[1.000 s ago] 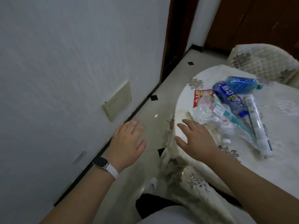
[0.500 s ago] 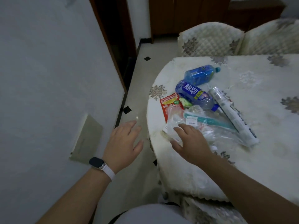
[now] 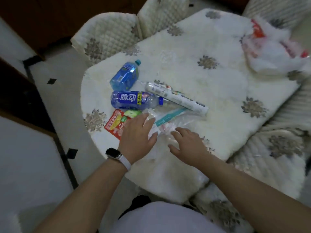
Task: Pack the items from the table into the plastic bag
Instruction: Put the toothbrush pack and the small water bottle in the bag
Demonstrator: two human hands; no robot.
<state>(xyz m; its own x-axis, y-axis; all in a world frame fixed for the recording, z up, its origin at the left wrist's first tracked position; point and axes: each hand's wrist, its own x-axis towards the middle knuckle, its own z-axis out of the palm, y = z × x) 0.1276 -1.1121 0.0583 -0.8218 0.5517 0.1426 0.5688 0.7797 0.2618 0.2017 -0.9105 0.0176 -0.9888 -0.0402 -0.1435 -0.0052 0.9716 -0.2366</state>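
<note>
Though off table point(image 3: 218, 91) before, left hand point(image 3: 137, 137) now over clear bag point(image 3: 181, 121).

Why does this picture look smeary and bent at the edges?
Head view: soft, likely motion blur; the white and red bag at the far corner is smeared and washed out, yet the label on the nearer blue bottle is legible. Head view: the wide-angle lens bows the table and stretches the forearms.

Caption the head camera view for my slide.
Left hand and right hand, fingers spread, over a clear toothbrush pouch beside two blue bottles, a white tube and a red packet.
</note>
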